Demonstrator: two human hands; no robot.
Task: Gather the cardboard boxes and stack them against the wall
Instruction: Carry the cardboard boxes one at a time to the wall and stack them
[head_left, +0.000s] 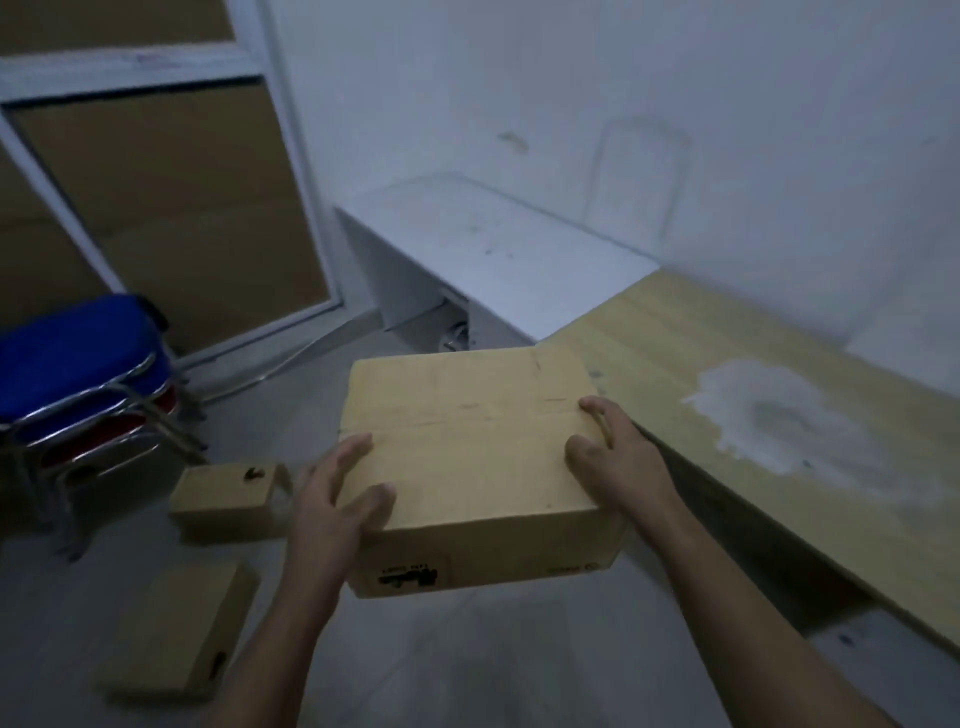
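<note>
Both hands' grip (467, 483) around box (467, 431)

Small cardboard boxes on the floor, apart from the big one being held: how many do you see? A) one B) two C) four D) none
B: two small cardboard boxes lie on the grey floor, one by the blue stacked chairs, another nearer the camera.

both bare forearms stretched forward, left hand (332, 499) and right hand (618, 457) facing inward, fingers (358, 447) spread and curled, clamped
</note>
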